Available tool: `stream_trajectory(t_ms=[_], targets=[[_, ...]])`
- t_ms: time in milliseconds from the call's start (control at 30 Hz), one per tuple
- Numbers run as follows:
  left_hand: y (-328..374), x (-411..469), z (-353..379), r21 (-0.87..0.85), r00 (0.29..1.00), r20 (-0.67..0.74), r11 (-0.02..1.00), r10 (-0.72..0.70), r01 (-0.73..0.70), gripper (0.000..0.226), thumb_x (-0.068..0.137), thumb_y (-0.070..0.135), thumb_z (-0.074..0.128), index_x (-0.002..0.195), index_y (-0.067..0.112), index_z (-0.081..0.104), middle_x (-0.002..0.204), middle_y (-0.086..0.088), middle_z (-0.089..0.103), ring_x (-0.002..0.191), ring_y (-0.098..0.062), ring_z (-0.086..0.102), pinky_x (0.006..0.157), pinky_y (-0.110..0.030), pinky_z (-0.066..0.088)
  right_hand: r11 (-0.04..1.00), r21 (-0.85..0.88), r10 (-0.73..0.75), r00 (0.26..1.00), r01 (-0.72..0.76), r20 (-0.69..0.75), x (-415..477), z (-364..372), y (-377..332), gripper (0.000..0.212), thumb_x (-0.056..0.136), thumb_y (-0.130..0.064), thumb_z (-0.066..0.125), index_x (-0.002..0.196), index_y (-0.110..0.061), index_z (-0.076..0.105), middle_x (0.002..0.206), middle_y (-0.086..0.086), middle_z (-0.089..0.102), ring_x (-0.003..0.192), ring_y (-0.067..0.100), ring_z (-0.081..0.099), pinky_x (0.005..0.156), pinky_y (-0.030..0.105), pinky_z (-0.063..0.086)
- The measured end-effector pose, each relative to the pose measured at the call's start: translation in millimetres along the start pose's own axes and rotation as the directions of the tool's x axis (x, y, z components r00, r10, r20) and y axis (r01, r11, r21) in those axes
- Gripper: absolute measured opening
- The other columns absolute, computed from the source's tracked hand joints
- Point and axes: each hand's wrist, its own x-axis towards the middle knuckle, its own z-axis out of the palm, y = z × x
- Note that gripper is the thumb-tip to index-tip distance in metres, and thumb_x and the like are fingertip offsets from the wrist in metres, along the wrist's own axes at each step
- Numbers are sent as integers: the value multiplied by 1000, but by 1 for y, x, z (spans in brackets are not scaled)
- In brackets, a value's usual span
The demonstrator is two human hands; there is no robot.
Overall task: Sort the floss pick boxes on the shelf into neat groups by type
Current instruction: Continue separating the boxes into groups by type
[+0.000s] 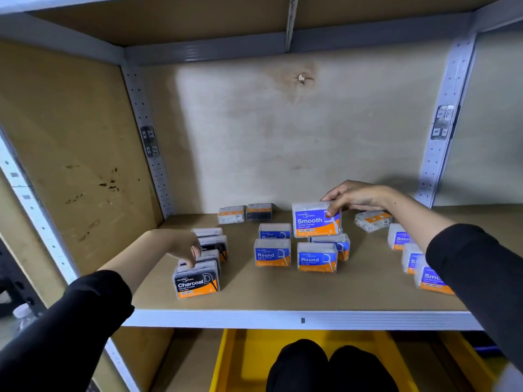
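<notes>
Two hands are busy: the right hand (pixel 357 200) pinches a Smooth box (pixel 315 219) by its top, raised over the Round boxes (pixel 272 255) mid-shelf. The left hand (pixel 184 246) curls onto the Charcoal row (pixel 197 280); whether its fingers grip is unclear. If the pinch slips, the box would likely drop and topple that group.

1. Small floss boxes are carried on a brown shelf (pixel 283 295) with a white front edge.
2. At the left, black Charcoal boxes (pixel 196 282) are lined up front to back, close together.
3. In the middle, blue Round boxes (pixel 272 254) are stood upright in two short rows.
4. At the right, Smooth boxes (pixel 431 280) are lined up, partly hidden.
5. At the back, a pale box (pixel 231 215) and a dark box (pixel 259 212) are set side by side; a tilted box (pixel 373 220) is seen further right.
</notes>
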Motion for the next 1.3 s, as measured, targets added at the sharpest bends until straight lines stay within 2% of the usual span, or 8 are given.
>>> stream_trajectory(t_ms=[133, 233, 400, 567, 700, 933, 1133, 1300], targets=[[23, -5, -21, -10, 984, -167, 998, 65, -67, 35, 89, 19, 55, 123, 12, 59, 128, -6, 61, 118, -20, 56, 101, -29, 42, 1000, 4, 3, 999, -3, -43, -12, -7, 0, 30, 81, 3, 62, 111, 0, 57, 85, 4, 64, 67, 3, 65, 51, 6, 50], [63, -6, -30, -17, 947, -270, 982, 175, -186, 32, 91, 17, 51, 121, 11, 60, 127, -5, 62, 116, -20, 57, 98, -27, 42, 1000, 2, -3, 998, 3, -67, -21, -16, 4, 43, 69, -3, 71, 110, 0, 59, 84, 5, 65, 57, -4, 66, 50, 7, 49], [151, 14, -11, -11, 855, -375, 921, 358, -390, 32, 91, 18, 48, 120, 9, 60, 126, -9, 62, 117, -25, 57, 95, -29, 43, 1000, 3, 16, 991, -16, -136, -42, -35, 23, 32, 79, 5, 61, 111, 2, 61, 85, 7, 66, 70, 9, 64, 66, 14, 52], [233, 38, 26, -48, 797, -385, 852, 465, -521, 35, 91, 20, 49, 123, 8, 57, 129, -14, 58, 119, -30, 53, 98, -33, 42, 999, 17, 46, 971, -43, -233, -67, -53, 45, 36, 78, 7, 62, 114, 4, 58, 93, 11, 64, 80, 15, 59, 67, 10, 49], [277, 53, 46, -92, 784, -391, 827, 482, -554, 38, 93, 17, 45, 129, 7, 51, 133, -16, 53, 121, -33, 51, 98, -38, 44, 998, -18, 51, 960, -58, -275, -87, -65, 64, 20, 77, 6, 63, 95, -3, 66, 83, 7, 65, 74, 13, 60, 65, 10, 50], [321, 74, 64, -155, 795, -456, 844, 400, -514, 43, 98, 26, 33, 139, 12, 39, 145, -12, 40, 134, -27, 37, 112, -36, 33, 994, -18, 94, 944, -105, -318, -115, -86, 92, 23, 75, 9, 63, 80, -14, 66, 82, 6, 65, 77, 14, 59, 76, 20, 46], [331, 86, 74, -267, 803, -474, 809, 362, -523, 52, 101, 30, 26, 148, 12, 19, 159, -2, 14, 147, -14, 12, 119, -27, 9, 985, -35, 142, 920, -166, -365, -133, -99, 104, 31, 79, 9, 60, 109, 4, 62, 97, 12, 62, 77, 12, 58, 63, 8, 47], [331, 86, 73, -228, 818, -420, 827, 393, -514, 53, 102, 31, 22, 149, 10, 13, 160, -3, 9, 148, -13, 7, 121, -27, 4, 977, -31, 184, 907, -211, -380, -140, -107, 112, 33, 81, 5, 60, 114, 5, 59, 100, 13, 62, 80, 11, 59, 68, 12, 48]])
